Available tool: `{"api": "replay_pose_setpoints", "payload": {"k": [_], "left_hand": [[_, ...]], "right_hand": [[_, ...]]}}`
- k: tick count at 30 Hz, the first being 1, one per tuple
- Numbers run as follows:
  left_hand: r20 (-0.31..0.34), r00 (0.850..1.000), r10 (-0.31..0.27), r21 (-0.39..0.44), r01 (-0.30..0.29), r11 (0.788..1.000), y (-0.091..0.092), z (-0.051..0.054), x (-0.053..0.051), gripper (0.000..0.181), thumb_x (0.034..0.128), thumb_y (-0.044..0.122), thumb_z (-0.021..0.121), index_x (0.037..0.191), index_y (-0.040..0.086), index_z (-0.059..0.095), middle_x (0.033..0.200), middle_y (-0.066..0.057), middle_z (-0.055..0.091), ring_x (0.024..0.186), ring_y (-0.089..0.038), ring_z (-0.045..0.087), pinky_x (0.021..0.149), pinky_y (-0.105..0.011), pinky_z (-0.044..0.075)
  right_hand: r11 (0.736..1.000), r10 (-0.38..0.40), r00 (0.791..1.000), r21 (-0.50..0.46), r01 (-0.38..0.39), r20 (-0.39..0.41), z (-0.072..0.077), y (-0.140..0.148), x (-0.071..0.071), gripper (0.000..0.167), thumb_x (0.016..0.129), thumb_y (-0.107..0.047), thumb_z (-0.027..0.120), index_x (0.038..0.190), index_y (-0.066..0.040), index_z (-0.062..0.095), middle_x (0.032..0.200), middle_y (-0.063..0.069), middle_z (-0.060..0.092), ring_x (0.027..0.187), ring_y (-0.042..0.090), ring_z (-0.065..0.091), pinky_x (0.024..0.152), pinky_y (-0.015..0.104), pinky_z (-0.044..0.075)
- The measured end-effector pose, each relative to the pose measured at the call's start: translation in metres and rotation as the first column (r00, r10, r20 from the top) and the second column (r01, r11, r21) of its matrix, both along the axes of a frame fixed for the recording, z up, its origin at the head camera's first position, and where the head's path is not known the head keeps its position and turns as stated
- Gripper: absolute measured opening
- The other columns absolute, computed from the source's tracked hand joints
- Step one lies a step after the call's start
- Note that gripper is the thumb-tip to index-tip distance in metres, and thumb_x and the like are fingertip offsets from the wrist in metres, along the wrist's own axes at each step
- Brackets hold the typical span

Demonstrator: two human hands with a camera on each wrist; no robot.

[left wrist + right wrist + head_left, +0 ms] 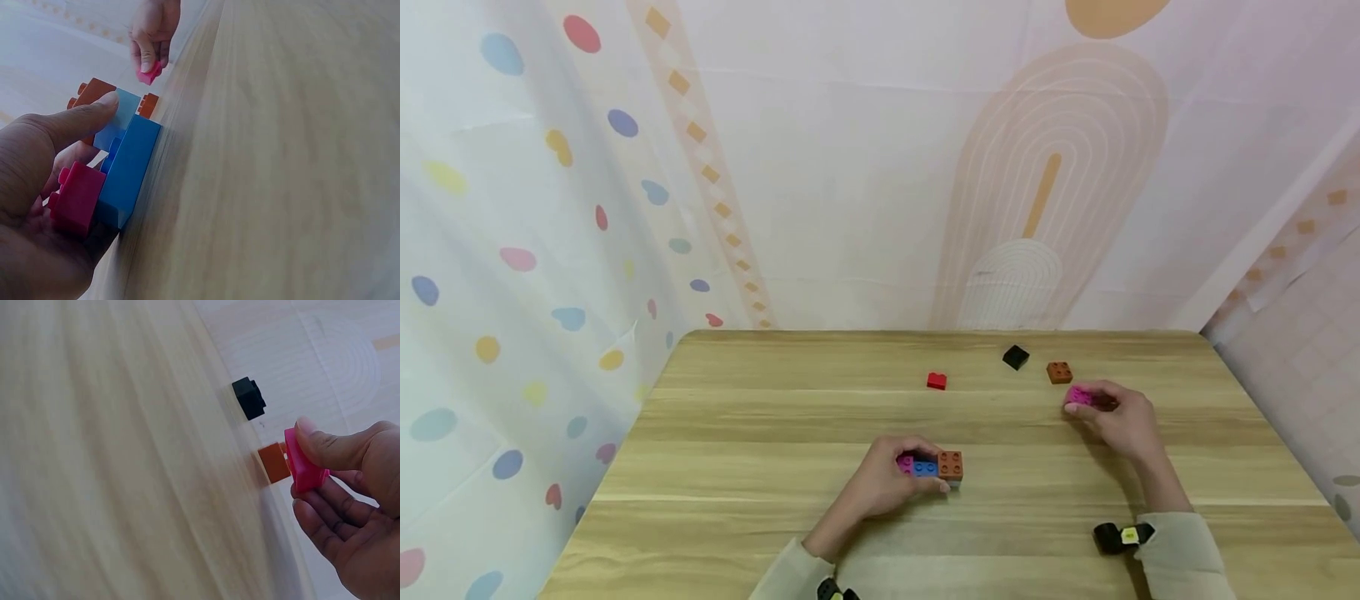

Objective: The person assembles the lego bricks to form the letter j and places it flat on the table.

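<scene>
Firstly, left grip [883, 482]: pinching joined bricks [926, 468]
Right grip [1122, 421]: pinching pink brick [1078, 396]
Black brick [1016, 357]: left of loose orange brick [1059, 372]

Wood-grain table [722, 408], rounded far corners. Near far edge: black brick [1016, 357], orange-brown brick [1060, 372] just right of it, studs up; red brick [937, 382] apart, leftward. Behind, pale cloth [850, 183]: coloured spots left, arch print right. Far right, dim patterned surface [1303, 333], possibly tile.
</scene>
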State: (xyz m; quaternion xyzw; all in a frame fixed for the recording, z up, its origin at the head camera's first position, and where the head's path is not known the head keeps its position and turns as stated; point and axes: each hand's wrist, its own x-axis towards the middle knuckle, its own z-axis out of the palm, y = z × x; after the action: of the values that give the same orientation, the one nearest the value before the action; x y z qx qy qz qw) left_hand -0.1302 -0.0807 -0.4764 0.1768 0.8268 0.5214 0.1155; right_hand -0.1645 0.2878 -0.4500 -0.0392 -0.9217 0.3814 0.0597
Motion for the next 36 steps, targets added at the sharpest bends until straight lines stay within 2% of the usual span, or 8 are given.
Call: {"api": "replay_pose_setpoints", "payload": {"k": [8,14,23,30,36], "left_hand": [[-0.013,1.0,0.006,-0.003,-0.006,1.0,0.001,0.0,0.001,0.033,0.0749,0.027,0.093,0.104,0.024,0.078,0.113,0.005,0.076,0.109,-0.016,0.065,0.094,-0.033,0.052],[-0.015,1.0,0.012,-0.007,-0.012,1.0,0.0,0.0,0.001,0.034,0.0749,0.026,0.093,0.105,0.022,0.079,0.115,0.003,0.076,0.11,-0.018,0.066,0.094,-0.035,0.053],[-0.011,1.0,0.019,-0.004,-0.019,1.0,0.0,0.0,0.001,0.034,0.0742,0.025,0.093,0.105,0.021,0.079,0.116,0.001,0.076,0.11,-0.017,0.066,0.095,-0.037,0.053],[-0.008,1.0,0.016,-0.009,-0.016,1.0,0.001,0.002,0.002,0.035,0.0748,0.025,0.093,0.106,0.02,0.079,0.116,0.0,0.076,0.11,-0.018,0.066,0.094,-0.037,0.054],[-0.004,1.0,0.017,-0.007,-0.017,1.0,0.0,0.001,0.002,0.034,0.0745,0.026,0.093,0.105,0.021,0.079,0.114,0.001,0.076,0.107,-0.017,0.065,0.09,-0.033,0.053]], "right_hand": [[1.0,0.005,1.0,-0.014,-0.006,-0.018,0.003,-0.012,0.001,0.041,0.089,-0.033,0.082,0.118,-0.005,0.074,0.112,0.018,0.074,0.092,0.018,0.063,0.072,0.021,0.049],[0.999,0.049,0.999,-0.018,-0.049,-0.022,0.005,-0.022,0.002,0.041,0.088,-0.032,0.083,0.118,-0.006,0.073,0.114,0.018,0.073,0.098,0.025,0.065,0.074,0.024,0.051],[0.99,0.101,0.994,-0.093,-0.104,-0.033,0.012,-0.038,0.005,0.038,0.086,-0.027,0.085,0.117,-0.006,0.074,0.114,0.017,0.073,0.098,0.025,0.067,0.073,0.023,0.053],[0.983,0.161,0.984,-0.078,-0.167,-0.077,0.014,-0.046,0.007,0.031,0.088,-0.021,0.083,0.114,-0.007,0.075,0.114,0.013,0.073,0.102,0.029,0.069,0.081,0.023,0.053],[0.973,0.201,0.978,-0.099,-0.207,-0.062,0.014,-0.055,0.009,0.029,0.087,-0.021,0.084,0.111,-0.008,0.075,0.112,0.012,0.074,0.104,0.031,0.069,0.081,0.025,0.054]]}}
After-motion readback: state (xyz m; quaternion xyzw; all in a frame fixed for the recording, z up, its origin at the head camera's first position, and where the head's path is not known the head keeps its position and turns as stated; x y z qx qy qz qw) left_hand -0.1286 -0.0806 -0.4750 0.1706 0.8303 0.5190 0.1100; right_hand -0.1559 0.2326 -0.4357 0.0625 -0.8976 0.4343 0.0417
